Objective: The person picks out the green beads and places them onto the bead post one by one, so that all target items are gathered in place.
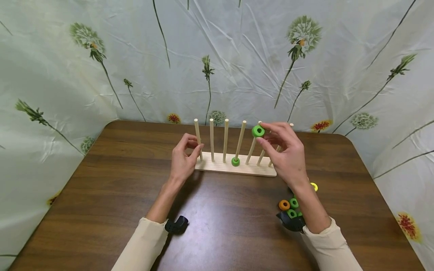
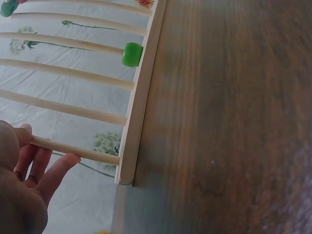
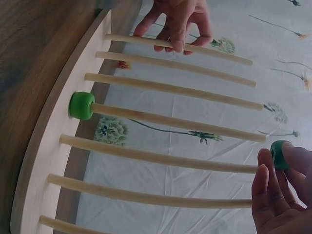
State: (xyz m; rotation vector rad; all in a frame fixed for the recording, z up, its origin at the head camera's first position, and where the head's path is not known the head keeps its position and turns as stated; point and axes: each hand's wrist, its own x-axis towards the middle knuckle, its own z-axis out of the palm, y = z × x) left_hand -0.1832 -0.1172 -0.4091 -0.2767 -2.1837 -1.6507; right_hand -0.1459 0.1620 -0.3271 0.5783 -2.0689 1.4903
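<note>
A pale, creased sheet (image 1: 135, 41) hangs behind the table (image 1: 112, 184) and along both its sides, printed with fluffy dandelion heads (image 1: 305, 34), thin dark-green stems (image 1: 113, 88) and red-orange blooms (image 1: 408, 226). The table is dark brown, wood-grained, with rounded far corners, and a soft whitish glare (image 1: 210, 229) lies on its near middle

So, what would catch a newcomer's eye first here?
Probably the bright green ring that the right hand holds up near the peg tops of a pale wooden rack. Then the left hand pinching the leftmost peg, and another green ring low around the middle peg. Behind the table is a flowered cloth.
</note>
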